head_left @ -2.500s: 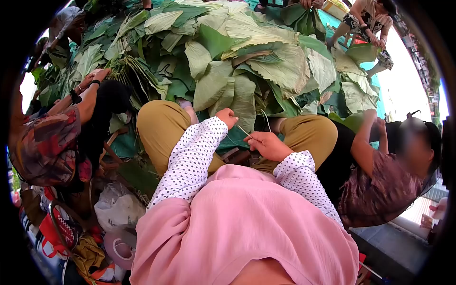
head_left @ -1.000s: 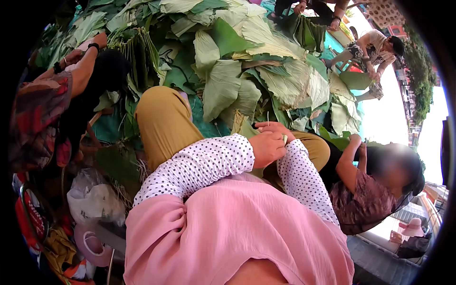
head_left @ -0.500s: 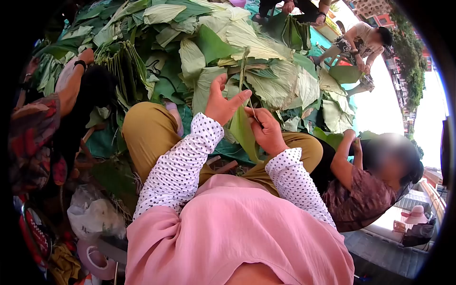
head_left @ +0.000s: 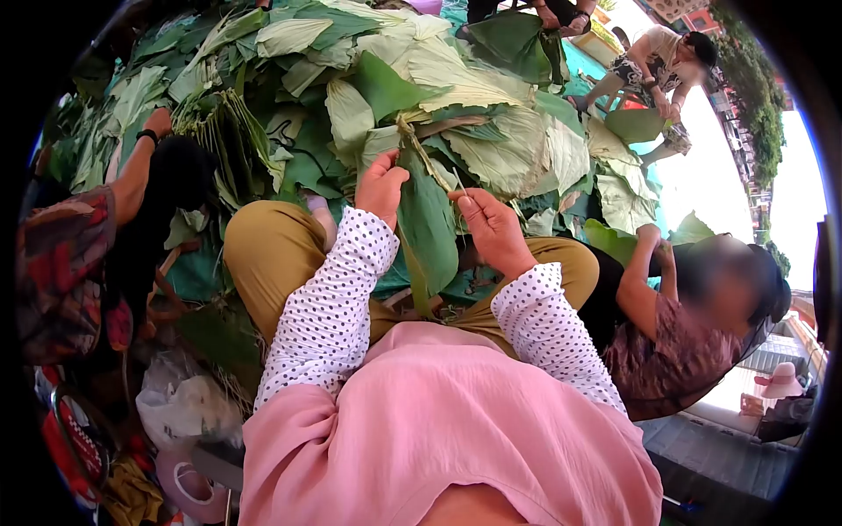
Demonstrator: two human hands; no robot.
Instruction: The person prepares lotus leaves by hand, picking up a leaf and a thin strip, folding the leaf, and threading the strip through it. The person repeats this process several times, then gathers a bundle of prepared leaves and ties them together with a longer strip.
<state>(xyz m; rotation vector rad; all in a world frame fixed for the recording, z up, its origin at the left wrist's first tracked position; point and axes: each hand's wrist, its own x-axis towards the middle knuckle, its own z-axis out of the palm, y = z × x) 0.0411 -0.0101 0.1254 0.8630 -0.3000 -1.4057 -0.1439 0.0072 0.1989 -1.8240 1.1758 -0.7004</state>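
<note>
A broad green leaf (head_left: 427,230) hangs between my hands, its narrow end pointing down between my knees. My left hand (head_left: 381,191) is closed, pinching the leaf's upper left edge between thumb and fingertips. To the right of the leaf, my right hand (head_left: 496,230) is closed around a thin, pale, needle-like rod (head_left: 459,180), its tip pointing up toward the leaf's stalk (head_left: 421,151). Whether the rod touches the leaf I cannot tell. Just beyond both hands lies a big heap of green and pale leaves (head_left: 491,153).
Co-workers sit close by: a person's arm (head_left: 132,188) at left beside a bundle of folded leaves (head_left: 224,131), another person (head_left: 675,324) at right with a leaf. More people handle leaves at the far side. A plastic bag (head_left: 184,399) lies at lower left.
My left hand has gone from spread fingers to pinching the leaf and has moved slightly left and down. The leaf has turned its broad dark face toward me. My right hand has shifted a little.
</note>
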